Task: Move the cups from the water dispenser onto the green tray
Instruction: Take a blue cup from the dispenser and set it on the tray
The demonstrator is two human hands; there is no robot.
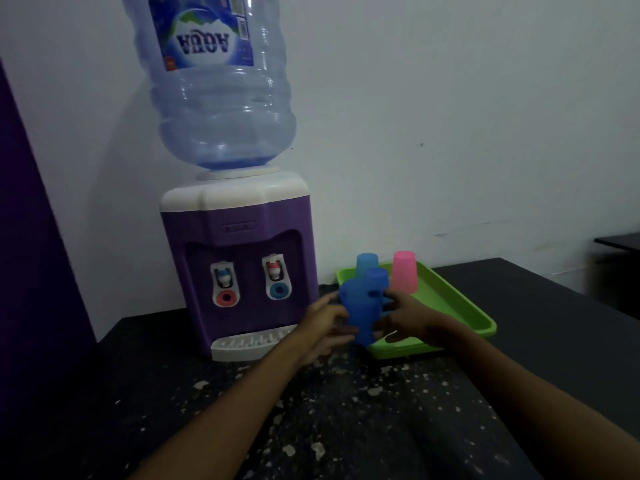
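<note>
Nearest us, the dark speckled surface (346,427). Above it our left hand (325,318) & right hand (407,311) are both clamped on a blue cup (363,306), upside down, blurred, held in the air btw the dispenser (239,265) and the tray (460,317), just at its near-left edge. Looks like thin plastic: light, a bit flexy, so we'd grip the sidewalls gently. Further back on the tray stand another blue cup (366,262) & a pink cup (404,271), both inverted.
</note>
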